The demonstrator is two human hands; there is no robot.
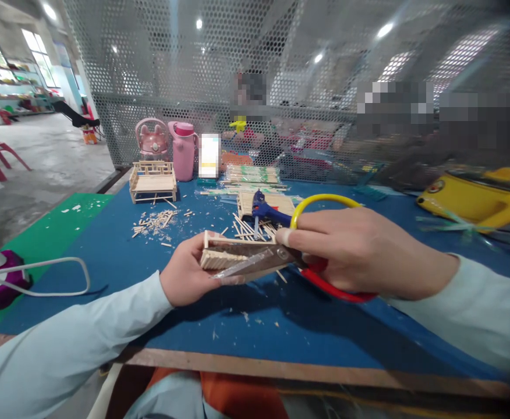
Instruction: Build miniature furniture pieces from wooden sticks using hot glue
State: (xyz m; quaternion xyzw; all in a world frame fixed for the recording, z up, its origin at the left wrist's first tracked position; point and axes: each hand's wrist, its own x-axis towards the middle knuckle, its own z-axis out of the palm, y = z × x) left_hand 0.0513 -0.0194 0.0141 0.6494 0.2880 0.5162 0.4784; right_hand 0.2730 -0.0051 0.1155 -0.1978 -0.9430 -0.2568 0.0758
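Containers at the far side: pink bottle point(184, 152), cylindrical, lid on, contents hidden; to its left, a rounded pink rabbit-eared vessel point(152, 142) with a looped handle, contents not visible. Far right, a yellow tub point(468, 201) with an eye-like disc on its wall; a yellow item shows at its top, the rest unclear. Clear film with green print wraps the stick bundles point(252, 173) at far centre. Your left hand point(185, 267) grips the left end of a small stick-built piece point(222, 260), a pale wooden frame with a ribbed row of sticks, raised above the smooth blue mat point(115, 256) at near centre. Your right hand point(355, 250) is curled round the yellow and red handles of the metal scissors point(282, 253); blades parted, lying across the piece. Beyond: blue glue gun point(275, 214), loose thin sticks point(241, 230); left, splintery offcuts point(154, 224) before a slatted miniature bench point(153, 183).
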